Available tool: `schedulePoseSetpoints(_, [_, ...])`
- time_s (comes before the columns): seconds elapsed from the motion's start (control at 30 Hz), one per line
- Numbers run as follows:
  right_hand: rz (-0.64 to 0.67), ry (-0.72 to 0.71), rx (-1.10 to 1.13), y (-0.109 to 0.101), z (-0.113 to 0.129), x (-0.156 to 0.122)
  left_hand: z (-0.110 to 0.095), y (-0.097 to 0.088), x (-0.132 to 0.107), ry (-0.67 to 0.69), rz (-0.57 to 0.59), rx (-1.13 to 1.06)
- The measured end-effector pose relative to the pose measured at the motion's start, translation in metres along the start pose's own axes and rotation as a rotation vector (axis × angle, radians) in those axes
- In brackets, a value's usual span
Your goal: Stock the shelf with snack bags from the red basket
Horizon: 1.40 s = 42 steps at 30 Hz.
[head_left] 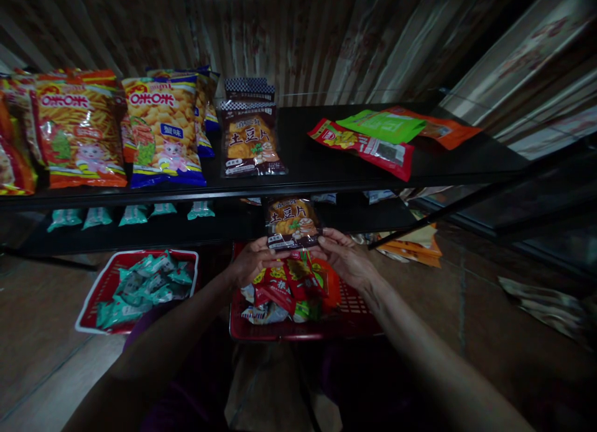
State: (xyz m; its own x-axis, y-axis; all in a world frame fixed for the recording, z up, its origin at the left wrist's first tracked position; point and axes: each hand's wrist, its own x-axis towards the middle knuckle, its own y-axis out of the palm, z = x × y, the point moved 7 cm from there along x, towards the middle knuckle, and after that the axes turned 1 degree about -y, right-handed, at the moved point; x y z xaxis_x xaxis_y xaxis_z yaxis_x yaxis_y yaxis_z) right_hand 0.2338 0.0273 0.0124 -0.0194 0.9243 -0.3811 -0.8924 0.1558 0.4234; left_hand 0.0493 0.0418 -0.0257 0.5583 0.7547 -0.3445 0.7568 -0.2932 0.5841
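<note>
Both my hands hold a brown bag of potato chips by its lower corners, its printed front facing me. My left hand pinches the left corner, and my right hand grips the right one. The bag is just in front of the lower shelf and above a red basket, which holds red, green, orange and white snack packets. On the upper shelf stands a matching chip bag, with another behind it.
Yellow snack bags stand at the left of the black upper shelf. Flat red, green and orange packets lie at its right. Teal packets line the lower shelf. A smaller basket with teal packets sits left. Orange packaging lies on the floor.
</note>
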Motion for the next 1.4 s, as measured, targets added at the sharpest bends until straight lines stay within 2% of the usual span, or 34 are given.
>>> schedulePoseSetpoints(0.2, [-0.046, -0.036, 0.039, -0.004, -0.003, 0.002, 0.002, -0.001, 0.001, -0.014, -0.006, 0.080])
schedulePoseSetpoints(0.37, [-0.012, -0.068, 0.007, -0.002, -0.001, 0.003, 0.017, -0.008, 0.002, -0.115, -0.056, 0.150])
schedulePoseSetpoints(0.43, [-0.012, -0.074, -0.033, -0.002, -0.001, 0.003, 0.019, -0.018, 0.003, -0.111, -0.170, 0.179])
schedulePoseSetpoints(0.5, [-0.016, -0.110, -0.125, -0.002, -0.001, 0.003, 0.012, -0.033, 0.003, -0.042, -0.360, 0.242])
schedulePoseSetpoints(0.57, [-0.002, -0.185, -0.283, -0.001, 0.000, 0.002, 0.002, -0.039, 0.001, 0.038, -0.475, 0.290])
schedulePoseSetpoints(0.63, [0.032, -0.303, -0.485, 0.005, 0.003, 0.000, -0.004, -0.034, 0.002, 0.071, -0.443, 0.254])
schedulePoseSetpoints(0.73, [0.113, -0.554, -0.861, 0.025, 0.009, -0.011, -0.003, -0.017, 0.004, 0.039, -0.280, 0.029])
schedulePoseSetpoints(0.83, [0.263, -0.812, -1.213, 0.053, 0.007, -0.028, -0.004, 0.000, 0.006, 0.022, -0.128, -0.154])
schedulePoseSetpoints(0.9, [0.361, -0.908, -1.361, 0.068, -0.002, -0.038, -0.006, 0.005, 0.007, 0.025, -0.089, -0.193])
schedulePoseSetpoints(0.97, [0.409, -0.940, -1.453, 0.077, -0.014, -0.043, -0.009, 0.007, 0.009, 0.025, -0.090, -0.232])
schedulePoseSetpoints(1.1, [0.417, -0.926, -1.526, 0.085, -0.034, -0.047, -0.011, 0.008, 0.012, 0.006, -0.095, -0.350])
schedulePoseSetpoints(1.23, [0.475, -0.909, -1.464, 0.086, -0.035, -0.048, -0.005, 0.003, 0.014, -0.080, -0.115, -0.422])
schedulePoseSetpoints(1.3, [0.389, -0.911, -1.344, 0.077, -0.021, -0.044, -0.007, -0.002, 0.013, -0.074, -0.149, -0.423])
schedulePoseSetpoints(1.4, [-0.008, -0.783, -1.096, 0.040, 0.006, -0.025, -0.011, -0.007, 0.010, -0.035, -0.203, -0.394])
